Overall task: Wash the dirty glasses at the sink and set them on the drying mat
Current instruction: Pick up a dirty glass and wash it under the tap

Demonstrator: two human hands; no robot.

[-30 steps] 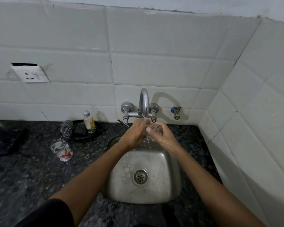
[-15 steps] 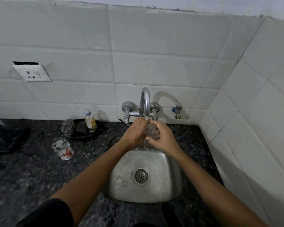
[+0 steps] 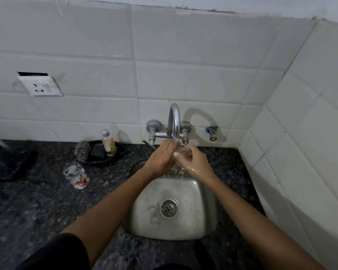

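A small clear glass (image 3: 182, 153) is held under the running faucet (image 3: 174, 121), above the far end of the steel sink (image 3: 201, 227). My right hand (image 3: 194, 161) is wrapped around the glass. My left hand (image 3: 162, 155) presses against its left side, fingers curled over it. Water streams down from both hands into the basin. Most of the glass is hidden by my fingers. A second glass (image 3: 76, 175) with a red print and residue inside stands upright on the dark counter, left of the sink.
A steel scrubber (image 3: 82, 152) and a small soap bottle (image 3: 109, 143) rest in a black dish by the wall. A dark mat or bag (image 3: 6, 162) lies at the far left. A tiled wall closes the right side; a socket (image 3: 40, 87) sits on the back wall.
My hands stayed under the tap and turned slightly around the glass; the right hand shifted its hold. The view moved a little closer.
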